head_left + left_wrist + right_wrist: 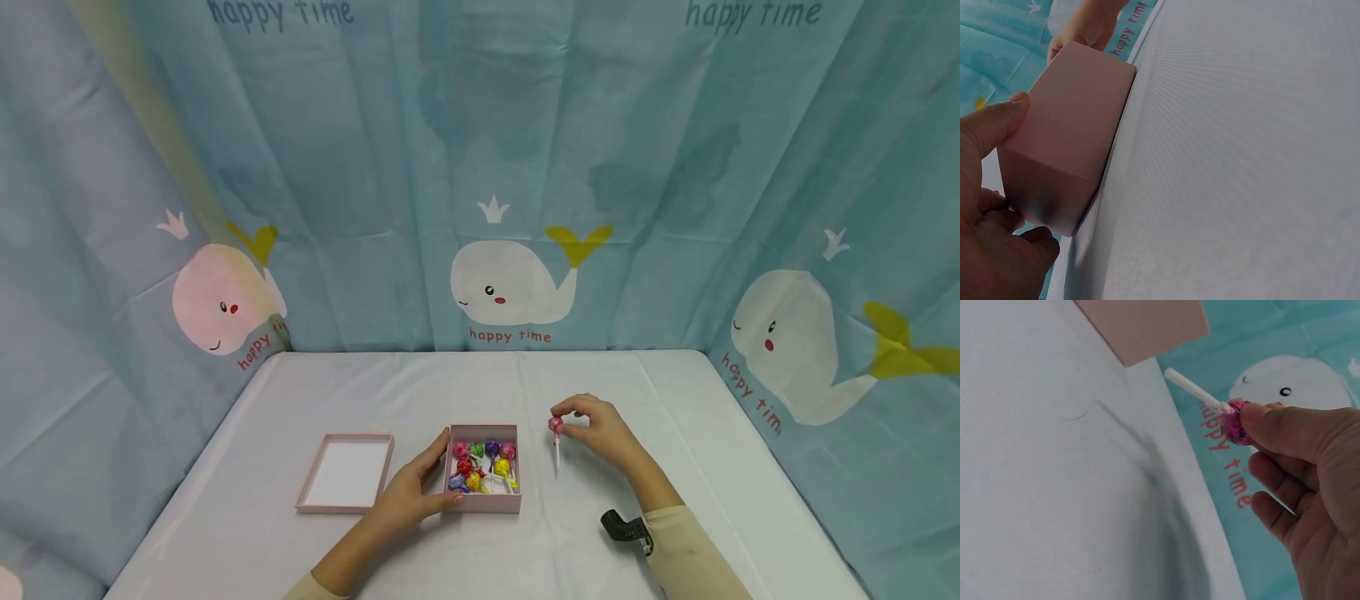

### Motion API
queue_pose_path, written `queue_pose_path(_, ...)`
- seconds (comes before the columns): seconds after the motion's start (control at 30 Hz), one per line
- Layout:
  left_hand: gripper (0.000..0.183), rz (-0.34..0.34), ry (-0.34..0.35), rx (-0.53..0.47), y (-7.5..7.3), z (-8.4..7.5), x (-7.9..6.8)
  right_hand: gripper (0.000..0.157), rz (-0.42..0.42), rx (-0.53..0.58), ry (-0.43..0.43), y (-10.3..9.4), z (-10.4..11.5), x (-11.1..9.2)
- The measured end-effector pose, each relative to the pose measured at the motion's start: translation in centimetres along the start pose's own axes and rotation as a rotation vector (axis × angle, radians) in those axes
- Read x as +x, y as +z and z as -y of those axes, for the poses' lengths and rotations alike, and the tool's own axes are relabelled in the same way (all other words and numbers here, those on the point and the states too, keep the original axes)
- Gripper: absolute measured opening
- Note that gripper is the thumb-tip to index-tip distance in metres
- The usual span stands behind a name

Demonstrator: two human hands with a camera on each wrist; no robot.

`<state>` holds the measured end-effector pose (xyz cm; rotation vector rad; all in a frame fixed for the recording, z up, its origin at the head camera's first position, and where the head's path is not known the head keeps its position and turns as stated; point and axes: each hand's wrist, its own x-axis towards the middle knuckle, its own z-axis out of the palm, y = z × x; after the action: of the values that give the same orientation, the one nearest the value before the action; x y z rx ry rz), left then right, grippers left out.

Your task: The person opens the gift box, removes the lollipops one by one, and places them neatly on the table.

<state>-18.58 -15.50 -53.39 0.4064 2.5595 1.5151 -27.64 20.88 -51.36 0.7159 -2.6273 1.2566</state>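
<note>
My right hand (602,427) pinches a pink-wrapped lollipop (1237,422) by its candy head between thumb and fingertips. Its white stick points down toward the table in the head view. A pink box (487,503) stands to the left of that hand, its top uncovered. Several wrapped lollipops (464,466) in pink, red, yellow, green, purple and blue lie inside it. My left hand (408,492) grips the box at its left side, with the thumb (1007,120) against the front wall and the other fingers along the side.
A shallow pink-rimmed lid (307,505) with a white inside lies left of the box. White cloth (585,542) covers the table. Blue curtains with whale prints hang around its back and sides. A black device (624,527) sits at the right wrist.
</note>
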Motion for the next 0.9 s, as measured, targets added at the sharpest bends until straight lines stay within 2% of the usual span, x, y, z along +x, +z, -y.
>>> queue_pose_path(0.37,0.105,-0.006,-0.010,0.010,0.1,0.1,-0.1,0.023,-0.005,-0.029,0.120,1.4,-1.5,-0.2)
queue_pose_path(0.9,0.103,-0.003,0.000,-0.002,0.1,0.0,-0.1,0.023,-0.008,-0.096,0.143,1.8,-1.7,-0.4)
